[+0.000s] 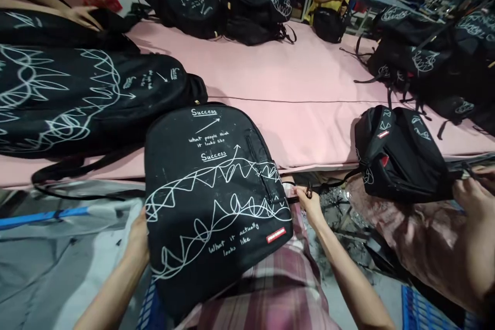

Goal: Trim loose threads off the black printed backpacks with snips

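Head view, your black backpack (216,185) at the frame's center, your left hand (138,237) against its edge at center left, fingers hidden so its grip can't be told, your right hand (309,206) right of center, closed on what looks like a black strap (293,199), pink table (278,77) across the upper frame.

A broad table under a pink cover (294,69) spans the view, a thin dark line (294,101) crossing it. Beyond stands a worktable (382,2) strewn with dark material, and the upper right background fades into deep shadow.
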{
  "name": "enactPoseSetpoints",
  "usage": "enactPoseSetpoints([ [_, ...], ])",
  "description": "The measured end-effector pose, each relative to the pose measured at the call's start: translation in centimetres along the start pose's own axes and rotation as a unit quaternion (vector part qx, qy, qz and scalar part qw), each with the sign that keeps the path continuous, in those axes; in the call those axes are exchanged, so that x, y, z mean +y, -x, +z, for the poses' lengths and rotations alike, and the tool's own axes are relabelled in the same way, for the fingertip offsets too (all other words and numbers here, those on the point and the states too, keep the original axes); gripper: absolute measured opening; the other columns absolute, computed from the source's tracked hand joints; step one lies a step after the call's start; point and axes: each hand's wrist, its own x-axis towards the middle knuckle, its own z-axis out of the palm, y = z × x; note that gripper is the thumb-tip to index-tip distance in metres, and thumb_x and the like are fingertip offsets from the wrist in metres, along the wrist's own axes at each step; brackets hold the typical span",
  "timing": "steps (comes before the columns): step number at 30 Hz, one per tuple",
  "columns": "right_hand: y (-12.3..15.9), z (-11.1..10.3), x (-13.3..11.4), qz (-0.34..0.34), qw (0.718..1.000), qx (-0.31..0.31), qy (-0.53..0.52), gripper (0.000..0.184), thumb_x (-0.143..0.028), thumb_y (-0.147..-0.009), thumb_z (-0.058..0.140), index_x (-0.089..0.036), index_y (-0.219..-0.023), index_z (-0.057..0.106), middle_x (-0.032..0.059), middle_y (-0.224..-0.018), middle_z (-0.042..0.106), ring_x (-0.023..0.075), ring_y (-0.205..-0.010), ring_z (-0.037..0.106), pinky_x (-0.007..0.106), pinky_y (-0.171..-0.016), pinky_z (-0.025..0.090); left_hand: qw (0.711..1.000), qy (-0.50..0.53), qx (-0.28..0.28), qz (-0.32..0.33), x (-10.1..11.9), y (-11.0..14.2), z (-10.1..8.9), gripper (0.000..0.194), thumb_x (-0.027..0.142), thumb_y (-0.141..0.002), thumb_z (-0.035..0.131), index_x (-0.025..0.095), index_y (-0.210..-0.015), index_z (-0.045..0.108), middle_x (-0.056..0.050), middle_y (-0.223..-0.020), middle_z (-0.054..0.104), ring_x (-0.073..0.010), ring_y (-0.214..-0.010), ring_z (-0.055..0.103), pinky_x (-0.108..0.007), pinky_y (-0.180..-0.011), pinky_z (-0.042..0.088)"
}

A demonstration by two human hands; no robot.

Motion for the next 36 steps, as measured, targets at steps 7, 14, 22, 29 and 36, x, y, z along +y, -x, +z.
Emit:
enactPoseSetpoints([
  [7,2.5,-0.2,-2.1,-0.081,0.991,-0.085,0.06,0.025,-0.031,-0.07,0.066,-0.018,-0.092,0.068,0.0027,-0.084,0.066,0.0173,-0.08,0.059,0.029,-0.075,0.043,1.0,0.002,0.022,-0.018,-0.4,-1.3,-0.6,0.04,0.021,-0.032,0.07,0.017,-0.066,0.049,0.011,-0.045,0.053,-0.008,-0.039,0.046,-0.017,-0.038,0.039],
  [14,1.3,2.5,-3.4,-0.216,0.951,-0.128,0.179,0.011,-0.024,-0.08,0.057,-0.018,-0.073,0.063,0.0016,-0.074,0.06,0.0143,-0.071,0.055,0.025,-0.068,0.041,0.997,-0.028,0.055,-0.042,0.5,-0.5,-0.3,0.018,0.025,-0.061,0.057,0.018,-0.078,0.055,0.008,-0.057,0.056,-0.01,-0.052,0.051,-0.02,-0.051,0.046],
  [22,-1.0,4.0,-6.0,-0.287,0.918,-0.141,0.232,0.014,-0.025,-0.084,0.054,-0.018,-0.073,0.06,0.0009,-0.072,0.057,0.0139,-0.068,0.053,0.024,-0.065,0.038,0.912,-0.339,-0.027,0.228,1.7,2.2,0.7,0.088,0.05,-0.053,0.067,0.017,-0.129,0.038,-0.011,-0.12,0.055,-0.0317,-0.105,0.054,-0.047,-0.095,0.04],
  [29,-5.1,7.8,-8.8,-0.269,0.926,-0.167,0.206,0.011,-0.022,-0.082,0.055,-0.017,-0.076,0.062,0.0009,-0.079,0.061,0.0145,-0.076,0.057,0.024,-0.07,0.041,0.897,-0.36,-0.037,0.253,1.7,2.1,1.3,0.083,0.048,-0.056,0.064,0.017,-0.128,0.038,-0.012,-0.12,0.056,-0.0327,-0.104,0.055,-0.049,-0.094,0.04],
  [36,-2.9,3.7,-7.4,-0.219,0.957,-0.144,0.121,0.015,-0.028,-0.081,0.057,-0.018,-0.089,0.066,0.0029,-0.088,0.064,0.0146,-0.081,0.06,0.026,-0.076,0.044,0.888,-0.378,-0.019,0.263,1.2,1.8,0.9,0.083,0.048,-0.057,0.065,0.018,-0.129,0.037,-0.012,-0.126,0.051,-0.033,-0.107,0.053,-0.049,-0.094,0.04],
])
